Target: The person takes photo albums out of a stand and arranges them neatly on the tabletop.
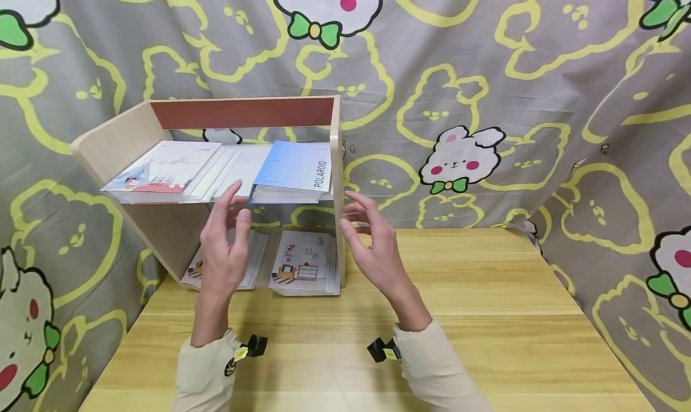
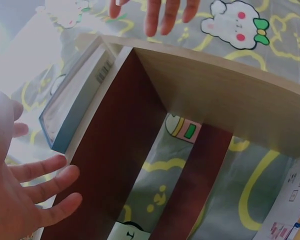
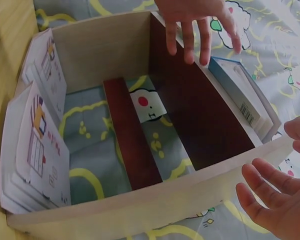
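Your left hand [image 1: 224, 247] holds nothing, fingers loosely bent and the thumb set well apart, so its grip is wide; your right hand [image 1: 380, 250] is just as wide, also with nothing in it. The blue book [image 1: 291, 165] lies flat at the right end of the upper board [image 2: 105, 150], and the relation that seems to matter most is the right side panel [image 1: 340, 232], which stands between that book and your right hand. From your left fingertips the book lies to the right and slightly far, with no panel in the way; from your right hand it lies left and far, past the panel's edge. Both hands are near it, and you couldn't safely call one much nearer, though your left has the clearer line. The book's long axis appears to run near to far, while the bookshelf [image 1: 121, 130] stretches left to right. Your right fingertips sit just beside the panel's outer face; whether they touch it, the pictures don't settle. Left of the blue book on the same board lies a white-covered stack [image 1: 173, 163], and a lower right stack [image 1: 302, 265] rests below.
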A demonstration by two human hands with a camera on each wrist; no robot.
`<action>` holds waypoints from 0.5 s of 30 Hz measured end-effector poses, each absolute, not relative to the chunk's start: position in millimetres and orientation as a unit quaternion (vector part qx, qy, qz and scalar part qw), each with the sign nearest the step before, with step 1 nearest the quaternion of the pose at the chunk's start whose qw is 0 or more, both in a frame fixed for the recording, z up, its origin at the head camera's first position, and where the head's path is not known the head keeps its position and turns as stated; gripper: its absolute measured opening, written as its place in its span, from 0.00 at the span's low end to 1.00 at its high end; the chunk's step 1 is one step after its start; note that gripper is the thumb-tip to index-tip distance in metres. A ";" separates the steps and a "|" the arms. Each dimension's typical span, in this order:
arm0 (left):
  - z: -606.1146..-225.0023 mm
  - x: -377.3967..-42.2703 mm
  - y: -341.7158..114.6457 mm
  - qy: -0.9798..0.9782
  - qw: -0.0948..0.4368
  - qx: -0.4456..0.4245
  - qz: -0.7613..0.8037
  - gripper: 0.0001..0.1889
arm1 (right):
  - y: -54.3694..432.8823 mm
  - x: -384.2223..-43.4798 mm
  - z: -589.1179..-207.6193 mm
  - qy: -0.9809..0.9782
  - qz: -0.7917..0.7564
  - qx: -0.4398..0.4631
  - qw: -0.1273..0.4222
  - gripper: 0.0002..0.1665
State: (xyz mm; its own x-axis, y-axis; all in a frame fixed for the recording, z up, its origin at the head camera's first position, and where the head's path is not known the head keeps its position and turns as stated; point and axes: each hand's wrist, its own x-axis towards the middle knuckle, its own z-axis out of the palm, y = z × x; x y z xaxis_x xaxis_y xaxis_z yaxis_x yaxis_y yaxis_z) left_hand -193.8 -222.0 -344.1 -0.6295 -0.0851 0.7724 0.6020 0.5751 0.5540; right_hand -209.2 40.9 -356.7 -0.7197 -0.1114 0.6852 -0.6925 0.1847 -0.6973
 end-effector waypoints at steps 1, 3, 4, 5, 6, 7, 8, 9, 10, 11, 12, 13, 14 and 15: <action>-343.6 -193.7 -222.0 -0.796 0.394 -0.160 -0.431 0.26 | 39.6 -209.7 -355.7 -0.729 0.574 0.277 0.250 0.29; -342.3 -193.6 -221.8 -0.801 0.385 -0.155 -0.430 0.26 | 36.9 -211.0 -354.0 -0.733 0.570 0.281 0.243 0.29; -341.3 -193.5 -221.5 -0.805 0.384 -0.152 -0.426 0.26 | 35.5 -211.1 -352.9 -0.734 0.568 0.282 0.242 0.28; -340.4 -193.6 -221.1 -0.807 0.384 -0.150 -0.422 0.26 | 34.1 -211.3 -352.0 -0.735 0.568 0.283 0.240 0.28; -339.6 -193.7 -220.6 -0.810 0.386 -0.147 -0.417 0.26 | 32.5 -211.5 -351.1 -0.734 0.568 0.285 0.239 0.28; -338.8 -194.0 -220.1 -0.811 0.389 -0.144 -0.412 0.25 | 30.9 -211.5 -350.1 -0.733 0.568 0.287 0.239 0.28; -337.8 -194.4 -219.4 -0.812 0.392 -0.142 -0.407 0.25 | 29.2 -211.6 -349.2 -0.732 0.569 0.289 0.240 0.27; -336.7 -194.9 -218.9 -0.813 0.396 -0.141 -0.403 0.25 | 27.7 -211.7 -348.4 -0.732 0.568 0.289 0.241 0.27; -335.7 -195.3 -218.4 -0.814 0.399 -0.140 -0.398 0.25 | 26.1 -211.8 -347.5 -0.732 0.568 0.288 0.243 0.27; -335.0 -195.8 -217.9 -0.815 0.400 -0.139 -0.396 0.25 | 24.6 -212.0 -346.7 -0.732 0.568 0.286 0.244 0.27; -334.4 -196.1 -217.7 -0.816 0.400 -0.138 -0.393 0.25 | 23.2 -212.2 -345.9 -0.733 0.567 0.285 0.245 0.26; -333.9 -196.4 -217.6 -0.818 0.399 -0.138 -0.391 0.25 | 21.9 -212.4 -345.0 -0.734 0.567 0.282 0.245 0.26; -333.4 -196.5 -217.4 -0.821 0.396 -0.135 -0.388 0.25 | 20.6 -212.6 -344.4 -0.735 0.568 0.278 0.245 0.26; -333.2 -196.4 -217.5 -0.825 0.393 -0.132 -0.385 0.25 | 19.6 -212.6 -343.9 -0.736 0.569 0.274 0.245 0.26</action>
State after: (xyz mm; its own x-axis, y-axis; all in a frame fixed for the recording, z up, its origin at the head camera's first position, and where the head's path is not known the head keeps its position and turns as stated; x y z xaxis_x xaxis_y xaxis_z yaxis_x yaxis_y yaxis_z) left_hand -196.4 -217.5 -333.2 -0.6568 -0.0841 0.7494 0.5209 0.6680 0.5315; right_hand -212.6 19.6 -343.9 -0.7292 -0.1243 0.6729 -0.6826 0.2025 -0.7022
